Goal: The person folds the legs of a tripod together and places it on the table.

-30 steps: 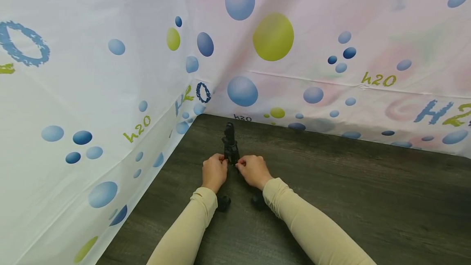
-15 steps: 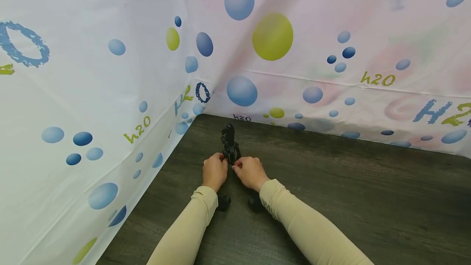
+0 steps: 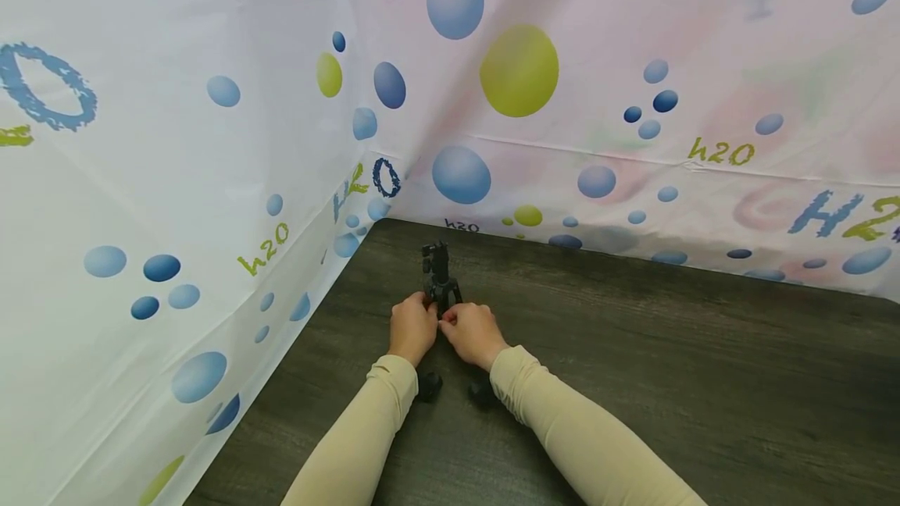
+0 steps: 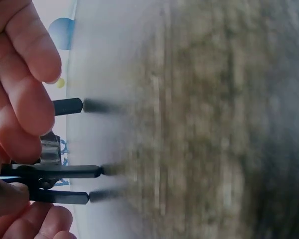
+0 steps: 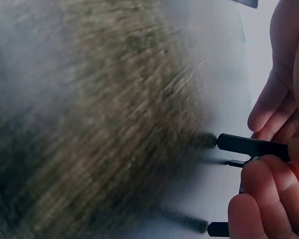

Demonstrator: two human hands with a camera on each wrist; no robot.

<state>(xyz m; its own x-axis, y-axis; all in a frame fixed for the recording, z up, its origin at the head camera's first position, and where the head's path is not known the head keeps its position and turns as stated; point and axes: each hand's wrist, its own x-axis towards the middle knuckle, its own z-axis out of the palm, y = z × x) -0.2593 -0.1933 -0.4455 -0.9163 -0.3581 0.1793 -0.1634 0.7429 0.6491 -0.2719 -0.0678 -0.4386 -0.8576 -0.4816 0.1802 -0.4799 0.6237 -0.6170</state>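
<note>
A small black tripod (image 3: 441, 281) stands on the dark wooden table, with a bulky jointed head on top. At its lower left, my left hand (image 3: 412, 328) has its thumb and fingers around the legs. My right hand (image 3: 474, 333) comes in from the right and pinches a leg low down. Dark leg ends show past the fingers in the left wrist view, one leg (image 4: 65, 171) lying by the thumb. In the right wrist view a leg (image 5: 251, 147) sits between thumb and fingers. Much of the lower tripod is hidden by the hands in the head view.
The wood-grain table (image 3: 668, 365) stretches to the right. A white sheet (image 3: 176, 139) printed with blue and green dots hangs along the left side and behind. Dark round wrist-worn pieces (image 3: 430, 386) show beneath the wrists.
The tripod has turned on its spot, so its head faces differently and another leg shows at its right. My right hand has shifted slightly left and toward me; the left has barely moved.
</note>
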